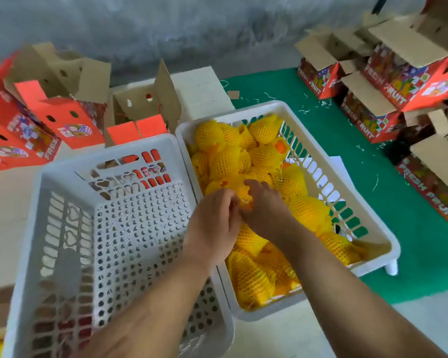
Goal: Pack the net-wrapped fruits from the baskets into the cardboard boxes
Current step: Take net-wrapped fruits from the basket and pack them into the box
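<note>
Fruits in yellow foam net fill the right-hand basket, and the one that matters now sits right under the fingertips of both hands, near the middle of that basket's left wall. The right hand reaches over the heap with its fingers curled down onto a netted fruit, and the left hand comes in from across the rim with its fingers bent toward the same spot, so the two hands meet, touching or nearly so, over one fruit; whether each has a true grip on it or only on the frilled net end I cannot tell, since the fingers are blurred and cover it. That fruit lies just ahead of the fingers and slightly below them, and its long axis is hidden. Neither hand is clearly nearer; the right covers it from above, the left from the side. Just beside the full basket, touching it along the long wall, stands a second white basket with nothing in its holed bottom. Beyond that, toward the far left corner of the bench, stand open red cardboard boxes with their flaps up, one of them right behind the two baskets and the closest to carry to. More open boxes stand well apart on the green mat at the far right. By my judgement the lift would go up and forward-left to that nearest box.
</note>
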`<act>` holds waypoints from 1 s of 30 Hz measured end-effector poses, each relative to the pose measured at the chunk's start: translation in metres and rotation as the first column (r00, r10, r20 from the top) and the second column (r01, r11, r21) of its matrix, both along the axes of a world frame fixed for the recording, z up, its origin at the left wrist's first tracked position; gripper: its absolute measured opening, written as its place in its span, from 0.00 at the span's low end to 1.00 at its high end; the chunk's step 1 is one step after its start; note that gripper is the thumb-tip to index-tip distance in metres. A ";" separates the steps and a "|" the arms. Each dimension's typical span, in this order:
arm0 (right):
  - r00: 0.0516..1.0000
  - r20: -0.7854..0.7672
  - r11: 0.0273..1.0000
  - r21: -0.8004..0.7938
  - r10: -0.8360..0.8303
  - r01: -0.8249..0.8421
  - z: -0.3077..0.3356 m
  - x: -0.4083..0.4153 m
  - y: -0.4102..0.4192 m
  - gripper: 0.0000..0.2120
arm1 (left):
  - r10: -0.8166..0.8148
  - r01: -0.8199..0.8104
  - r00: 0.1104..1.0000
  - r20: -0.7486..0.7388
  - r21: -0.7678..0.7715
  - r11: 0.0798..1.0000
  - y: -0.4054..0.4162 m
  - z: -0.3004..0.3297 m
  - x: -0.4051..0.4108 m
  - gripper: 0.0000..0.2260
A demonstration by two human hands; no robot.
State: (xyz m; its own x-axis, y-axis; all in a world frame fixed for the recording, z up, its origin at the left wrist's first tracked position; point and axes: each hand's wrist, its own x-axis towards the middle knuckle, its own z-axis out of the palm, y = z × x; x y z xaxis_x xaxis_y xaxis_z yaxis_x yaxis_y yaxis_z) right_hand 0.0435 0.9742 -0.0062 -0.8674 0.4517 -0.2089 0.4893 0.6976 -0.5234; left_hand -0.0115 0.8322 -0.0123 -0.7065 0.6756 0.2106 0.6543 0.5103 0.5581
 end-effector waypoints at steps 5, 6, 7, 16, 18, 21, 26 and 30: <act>1.000 0.014 1.000 -0.003 -0.019 0.019 -0.027 -0.047 -0.012 0.26 | 0.024 -0.029 0.995 -0.094 -0.053 0.998 0.000 -0.001 0.002 0.22; 0.999 0.012 0.999 0.003 -0.053 0.053 -0.032 -0.049 -0.015 0.26 | 0.016 -0.021 0.995 -0.094 -0.058 0.998 0.000 0.000 0.002 0.24; 0.997 0.012 0.997 0.017 -0.072 0.072 -0.036 -0.050 -0.016 0.27 | 0.016 -0.021 0.996 -0.083 -0.051 0.998 0.000 0.001 0.002 0.25; 0.987 -0.148 0.954 -0.301 -0.060 0.013 -0.039 -0.032 0.017 0.37 | 0.072 -0.072 0.997 0.006 -0.010 0.997 0.001 0.001 0.001 0.31; 0.979 -0.146 0.840 -0.542 -0.141 0.040 -0.031 -0.030 0.031 0.38 | 0.067 -0.067 0.997 0.026 -0.009 0.998 0.000 0.001 0.001 0.37; 0.975 -0.172 0.386 -0.917 -0.142 -0.106 -0.021 -0.025 0.044 0.40 | 0.078 -0.075 0.996 0.051 -0.044 0.996 0.001 0.003 0.000 0.46; 0.957 -0.239 0.301 -0.936 -0.165 -0.182 -0.021 -0.024 0.043 0.29 | 0.112 -0.112 0.994 -0.001 -0.022 0.993 0.000 -0.001 0.002 0.40; 0.793 -0.344 0.855 -0.331 -0.504 0.400 -0.025 -0.054 0.078 0.26 | 0.117 -0.117 0.993 0.018 -0.027 0.993 0.001 -0.002 0.001 0.39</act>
